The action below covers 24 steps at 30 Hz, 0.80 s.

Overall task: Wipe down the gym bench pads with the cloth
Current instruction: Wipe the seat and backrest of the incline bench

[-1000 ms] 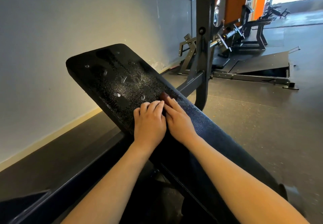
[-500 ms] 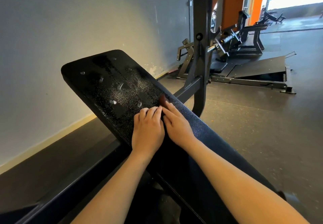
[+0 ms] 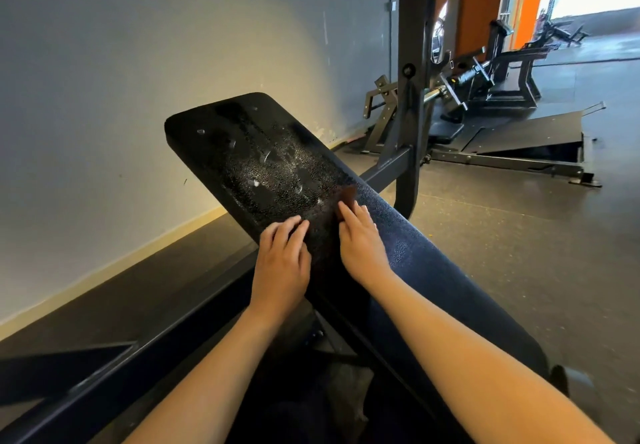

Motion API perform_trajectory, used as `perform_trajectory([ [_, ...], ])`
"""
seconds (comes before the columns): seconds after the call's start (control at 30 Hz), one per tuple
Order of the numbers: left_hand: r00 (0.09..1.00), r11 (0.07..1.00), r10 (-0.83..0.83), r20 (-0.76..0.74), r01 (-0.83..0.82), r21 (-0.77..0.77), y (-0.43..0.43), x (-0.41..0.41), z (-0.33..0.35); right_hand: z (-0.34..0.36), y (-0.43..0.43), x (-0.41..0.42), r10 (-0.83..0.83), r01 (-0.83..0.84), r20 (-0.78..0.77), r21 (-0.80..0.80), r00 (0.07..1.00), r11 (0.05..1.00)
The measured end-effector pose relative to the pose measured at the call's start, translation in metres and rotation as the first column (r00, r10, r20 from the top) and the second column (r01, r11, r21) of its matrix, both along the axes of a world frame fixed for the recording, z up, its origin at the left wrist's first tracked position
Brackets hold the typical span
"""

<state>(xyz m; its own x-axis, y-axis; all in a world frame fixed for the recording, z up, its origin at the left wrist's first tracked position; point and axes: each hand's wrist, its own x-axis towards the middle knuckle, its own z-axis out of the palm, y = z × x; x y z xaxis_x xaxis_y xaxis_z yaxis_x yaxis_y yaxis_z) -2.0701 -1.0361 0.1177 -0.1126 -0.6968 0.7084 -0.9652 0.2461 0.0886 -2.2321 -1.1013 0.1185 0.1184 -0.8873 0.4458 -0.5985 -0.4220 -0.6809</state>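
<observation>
Hands: left (image 3: 282,263) resting on pad (image 3: 239,152), right (image 3: 362,239) pressing cloth (image 3: 347,196).

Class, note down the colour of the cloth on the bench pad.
Reddish-brown; the cloth shows best in the head view.

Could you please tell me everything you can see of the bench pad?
The bench pad is a black cushion with a pebbled, vinyl-like cover and rounded corners, raised at its far end. Its far half is beaded with droplets and pale scuffs. The left hand rests on it; the right hand presses a brownish cloth onto it.
</observation>
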Motion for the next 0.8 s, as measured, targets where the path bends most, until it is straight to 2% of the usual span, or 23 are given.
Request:
perform_trajectory([
  [0.07,0.996,0.998,0.065,-0.068,-0.065,0.003,0.009,0.004,-0.003,0.004,0.014,0.021,0.017,-0.018,0.055,0.019,0.998,1.000],
  [0.13,0.986,0.997,0.075,-0.149,-0.072,0.023,0.015,0.005,-0.005,0.010,0.029,0.042,0.106,-0.106,0.070,-0.007,0.992,0.994],
  [0.27,0.947,0.999,0.016,-0.321,0.000,0.049,0.027,0.012,-0.006,0.016,0.043,0.051,0.338,-0.346,-0.086,-0.121,0.937,0.930],
  [0.3,0.944,0.998,0.023,-0.330,0.000,0.069,0.029,0.014,-0.004,0.017,0.038,0.046,0.337,-0.351,-0.119,-0.121,0.934,0.929],
  [0.37,0.946,0.993,0.033,-0.323,0.004,0.114,0.034,0.016,-0.002,0.015,0.029,0.037,0.224,-0.237,-0.115,-0.115,0.968,0.965],
  [0.43,0.940,0.992,0.040,-0.338,0.004,0.127,0.035,0.017,0.001,0.017,0.029,0.040,0.089,-0.088,0.031,-0.032,0.996,0.996],
  [0.47,0.934,0.992,0.037,-0.356,0.010,0.130,0.035,0.018,0.003,0.021,0.034,0.045,0.071,-0.072,0.095,0.014,0.993,0.997],
  [0.6,0.875,0.991,-0.018,-0.484,0.081,0.110,0.032,0.025,0.013,0.039,0.056,0.076,0.232,-0.265,0.270,0.095,0.934,0.959],
  [0.7,0.822,0.992,-0.053,-0.567,0.106,0.061,0.030,0.029,0.020,0.048,0.063,0.096,0.306,-0.412,0.478,0.134,0.824,0.901],
  [0.8,0.882,0.996,-0.039,-0.469,0.075,0.057,0.025,0.038,0.025,0.054,0.064,0.111,0.283,-0.508,0.687,0.144,0.669,0.850],
])
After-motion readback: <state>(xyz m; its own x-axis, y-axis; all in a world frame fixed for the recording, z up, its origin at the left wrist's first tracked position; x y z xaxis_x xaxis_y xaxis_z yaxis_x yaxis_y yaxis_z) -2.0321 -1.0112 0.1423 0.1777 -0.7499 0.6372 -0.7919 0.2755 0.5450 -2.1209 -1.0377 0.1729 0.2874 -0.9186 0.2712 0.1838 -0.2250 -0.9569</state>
